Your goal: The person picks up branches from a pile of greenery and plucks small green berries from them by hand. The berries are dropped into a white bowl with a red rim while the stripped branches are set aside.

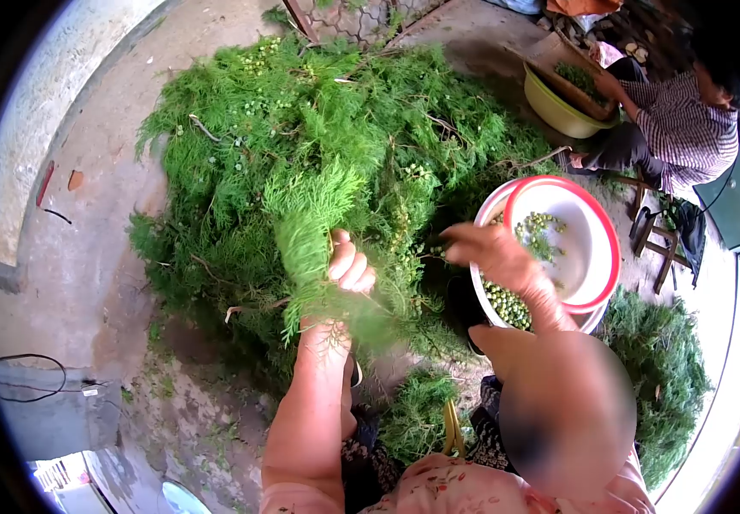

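Note:
My left hand is closed around a feathery green evergreen branch, whose sprays fan upward over a big heap of cut evergreen branches. My right hand hangs over the left side of two stacked basins, fingers stretched toward the heap and a little apart, slightly blurred, with nothing visible in them. The upper white basin with a red rim holds some small green cones and bits of leaf. Below it, a wider basin holds many small round green cones, partly hidden by my right hand and the upper basin.
At the upper right a seated person handles a brown tray over a yellow-green basin. A small wooden stool stands behind the basins. More evergreen branches lie at the right. A cable loops at the left.

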Tool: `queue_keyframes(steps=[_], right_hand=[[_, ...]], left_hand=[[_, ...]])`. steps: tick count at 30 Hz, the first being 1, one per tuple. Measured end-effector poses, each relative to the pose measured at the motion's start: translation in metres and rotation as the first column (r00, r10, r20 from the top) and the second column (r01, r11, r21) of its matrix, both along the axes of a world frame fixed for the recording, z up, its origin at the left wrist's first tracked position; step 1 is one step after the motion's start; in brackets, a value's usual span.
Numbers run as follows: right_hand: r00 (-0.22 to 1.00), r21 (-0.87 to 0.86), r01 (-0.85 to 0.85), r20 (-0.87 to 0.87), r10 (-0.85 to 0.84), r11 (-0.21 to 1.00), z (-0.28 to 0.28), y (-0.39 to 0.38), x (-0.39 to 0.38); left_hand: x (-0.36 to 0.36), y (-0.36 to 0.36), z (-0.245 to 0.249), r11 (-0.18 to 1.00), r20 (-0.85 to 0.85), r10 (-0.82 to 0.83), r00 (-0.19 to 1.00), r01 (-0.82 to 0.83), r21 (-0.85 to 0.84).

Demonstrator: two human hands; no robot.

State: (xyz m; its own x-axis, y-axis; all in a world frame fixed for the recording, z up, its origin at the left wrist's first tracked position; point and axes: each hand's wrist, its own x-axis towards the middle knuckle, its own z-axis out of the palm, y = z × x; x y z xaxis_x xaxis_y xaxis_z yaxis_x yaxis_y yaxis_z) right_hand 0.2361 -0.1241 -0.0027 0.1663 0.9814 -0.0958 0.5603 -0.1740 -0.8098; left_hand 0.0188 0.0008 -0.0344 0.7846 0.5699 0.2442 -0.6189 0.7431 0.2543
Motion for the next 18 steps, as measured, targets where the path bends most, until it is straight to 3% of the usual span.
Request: queue_keyframes(steps=[2, 4, 6, 10, 11, 14, 18], right_hand=[[0.954, -0.023, -0.216, -0.219, 0.206, 0.976, -0.001, 0.005, -0.036], [0.89, -0.161, -0.355, -0.36, 0.28, 0.921, 0.013, 0.009, -0.063], [0.897, -0.063, -0.293, -0.363, 0.252, 0.954, 0.0, 0.008, -0.075], [0.819, -0.102, -0.249, -0.553, 0.153, 0.963, -0.004, 0.008, -0.076], [0.839, -0.157, -0.228, -0.532, 0.112, 0.961, 0.001, 0.006, -0.076], [0.927, -0.136, -0.267, -0.307, 0.215, 0.954, 0.016, 0.006, -0.072], [0.957, 0.033, -0.271, -0.102, 0.273, 0.962, 0.008, 0.0, -0.067]], left_hand=[[0.004, 0.003, -0.003, 0.999, 0.07, -0.051, 0.996, 0.051, 0.013], [0.009, 0.006, -0.006, 0.995, 0.145, -0.094, 0.985, 0.088, 0.044], [0.012, 0.009, -0.01, 0.99, 0.224, -0.129, 0.966, 0.111, 0.092], [0.011, 0.011, -0.007, 0.991, 0.239, -0.081, 0.967, 0.053, 0.122], [0.005, 0.009, -0.003, 0.99, 0.139, -0.003, 0.99, -0.017, 0.142], [-0.002, 0.034, -0.005, 0.958, 0.178, -0.024, 0.984, -0.028, 0.285], [-0.028, 0.023, 0.014, 0.966, -0.09, 0.258, 0.962, -0.259, 0.009]])
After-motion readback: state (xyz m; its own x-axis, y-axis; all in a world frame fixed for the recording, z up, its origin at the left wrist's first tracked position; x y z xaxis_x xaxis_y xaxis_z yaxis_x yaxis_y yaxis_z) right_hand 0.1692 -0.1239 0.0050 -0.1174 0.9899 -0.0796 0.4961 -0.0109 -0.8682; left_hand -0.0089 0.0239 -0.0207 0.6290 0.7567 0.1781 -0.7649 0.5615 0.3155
